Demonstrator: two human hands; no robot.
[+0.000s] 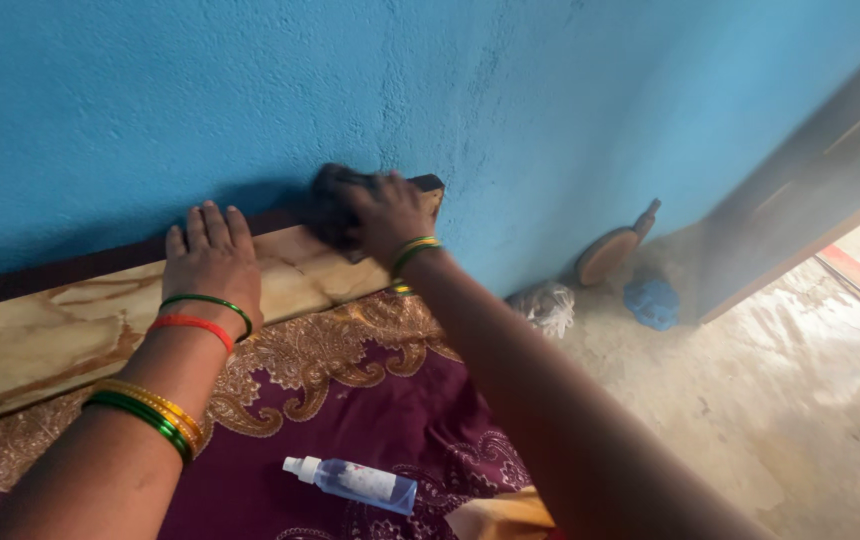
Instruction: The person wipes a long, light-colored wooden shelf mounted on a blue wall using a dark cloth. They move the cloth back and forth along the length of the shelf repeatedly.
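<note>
My left hand rests flat, fingers together, on top of a marbled beige headboard that runs along a blue wall. My right hand presses a dark cloth onto the headboard's far right end, close to the wall. Both wrists wear green, gold and red bangles. A small clear spray bottle with a white nozzle lies on the maroon patterned bedspread below my arms.
On the stone floor by the wall lie a wooden-backed brush, a blue rag and a crumpled clear plastic bag. A wooden door frame stands at the right. An orange cloth peeks out at the bed's edge.
</note>
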